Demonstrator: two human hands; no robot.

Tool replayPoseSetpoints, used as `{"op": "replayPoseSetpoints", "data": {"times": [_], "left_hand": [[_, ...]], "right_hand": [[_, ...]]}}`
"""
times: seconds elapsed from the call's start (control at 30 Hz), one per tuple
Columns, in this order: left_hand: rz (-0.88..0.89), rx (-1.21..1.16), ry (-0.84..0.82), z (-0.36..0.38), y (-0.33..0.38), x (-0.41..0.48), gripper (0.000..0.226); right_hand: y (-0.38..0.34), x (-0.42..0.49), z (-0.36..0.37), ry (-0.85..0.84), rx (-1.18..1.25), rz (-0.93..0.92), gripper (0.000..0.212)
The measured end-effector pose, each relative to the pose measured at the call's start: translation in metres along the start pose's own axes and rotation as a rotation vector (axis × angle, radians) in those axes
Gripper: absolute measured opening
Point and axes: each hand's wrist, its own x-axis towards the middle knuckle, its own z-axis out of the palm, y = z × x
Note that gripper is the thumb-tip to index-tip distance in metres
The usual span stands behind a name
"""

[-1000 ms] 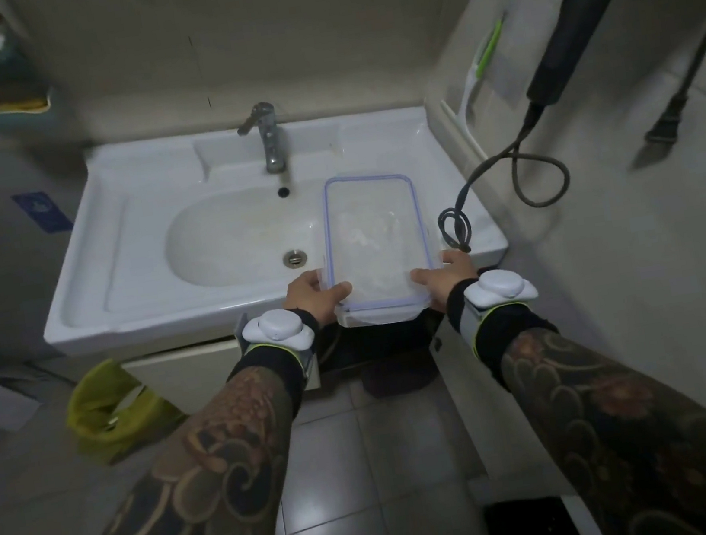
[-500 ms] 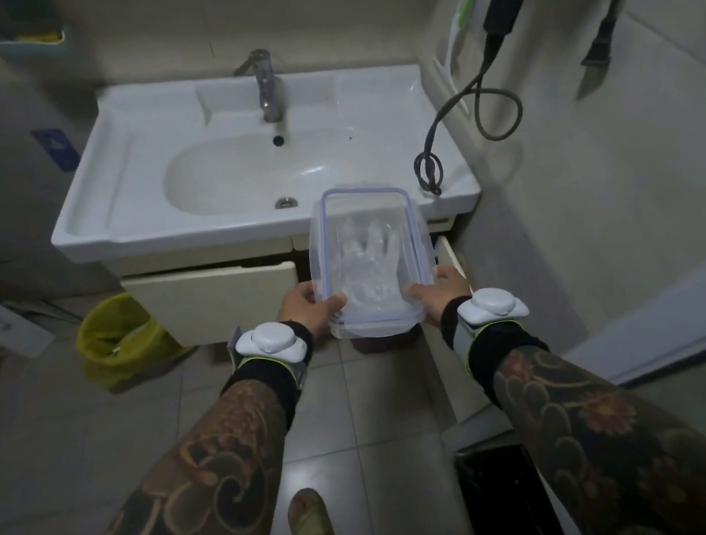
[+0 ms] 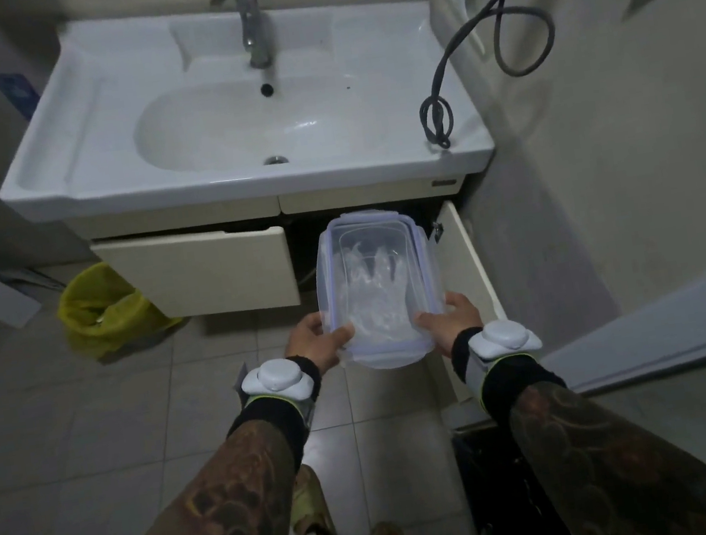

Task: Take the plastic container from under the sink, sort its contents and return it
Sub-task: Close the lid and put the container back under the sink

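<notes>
We hold the container [image 3: 379, 290] at the centre of the frame, our left hand [image 3: 314, 340] gripping its near left corner and our right hand [image 3: 452, 321] its near right corner, thumbs on the lid. It is a clear, rounded-rectangle plastic box with a bluish-rimmed lid and side clips, and it hangs in the air in front of the open cabinet [image 3: 307, 246] below the sink [image 3: 230, 116]. Through the lid we see crinkled, thin clear plastic gloves [image 3: 372, 291] inside. The sink is glossy white with an oval basin and a metal tap [image 3: 251, 23]. A cream door [image 3: 202, 270] stands ajar at centre left, and another door [image 3: 468, 278] is swung open just right of the box. A dark cable [image 3: 439, 119] loops onto the sink's right edge. A bin with a yellow bag [image 3: 105, 309] sits at left on the grey tiled floor [image 3: 91, 417].
</notes>
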Motion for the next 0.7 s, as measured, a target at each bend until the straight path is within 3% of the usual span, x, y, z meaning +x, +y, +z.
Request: {"op": "replayPoseSetpoints", "data": {"times": [0.47,0.7], "left_hand": [[-0.077,0.047,-0.077,0.013,-0.070,0.168,0.046],[-0.112,0.052,-0.114,0.026,-0.102,0.224,0.067]], "right_hand": [[0.060,0.130,0.078,0.041,0.029,0.131,0.077],[0.093,0.180,0.094,0.039,-0.010,0.167,0.077]]}}
